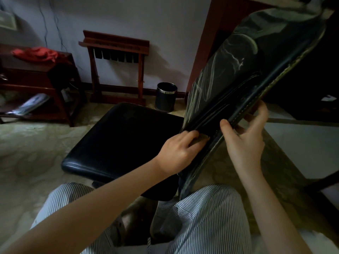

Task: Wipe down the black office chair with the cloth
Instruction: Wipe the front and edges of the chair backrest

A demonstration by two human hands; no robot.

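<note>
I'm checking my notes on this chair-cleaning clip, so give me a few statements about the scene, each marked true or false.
1. The right hand grips the edge of the chair back. True.
2. The left hand rests on the carpet. False: it presses low on the chair back, near the seat.
3. A waste bin stands by the wall. True.
4. The chair back looks spotless. False: pale streaks cross it.
5. A red cloth lies on the seat. False: it lies on the wooden side table.
</note>
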